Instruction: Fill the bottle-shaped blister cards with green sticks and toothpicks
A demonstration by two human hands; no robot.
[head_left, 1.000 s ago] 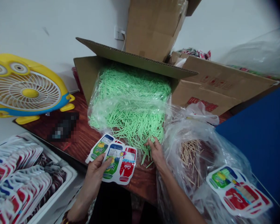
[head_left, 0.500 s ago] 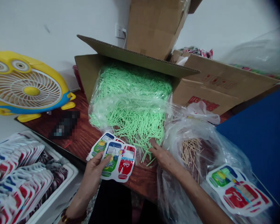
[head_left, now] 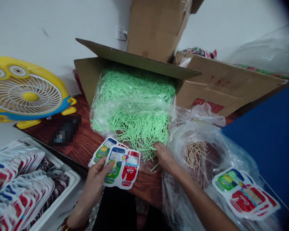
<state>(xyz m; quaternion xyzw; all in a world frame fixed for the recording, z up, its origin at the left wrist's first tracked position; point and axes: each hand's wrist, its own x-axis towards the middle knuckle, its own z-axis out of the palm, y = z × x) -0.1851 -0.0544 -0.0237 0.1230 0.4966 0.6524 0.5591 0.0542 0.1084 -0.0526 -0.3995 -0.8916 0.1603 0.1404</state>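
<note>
My left hand (head_left: 96,176) grips a bottle-shaped printed pouch sheet (head_left: 121,166) showing green, blue and red drink bottles, held just above the table's front edge. My right hand (head_left: 165,157) reaches into the spilled green plastic straws (head_left: 135,118) at the mouth of their clear bag, with its fingers curled among them. What the fingers pinch is hidden. The straws pour out of an open cardboard box (head_left: 91,73) lying on its side.
A yellow cartoon desk fan (head_left: 26,93) stands at the left and a dark blurred object (head_left: 66,130) lies on the wooden table (head_left: 86,141). A white tray (head_left: 72,179) of stacked pouches sits lower left. A clear bag of wooden sticks (head_left: 195,154), more pouches (head_left: 243,192) and further cartons (head_left: 226,86) are at the right.
My right hand drew back slightly from the straw pile and then went forward into it again. The left hand and its pouch sheet hardly moved.
</note>
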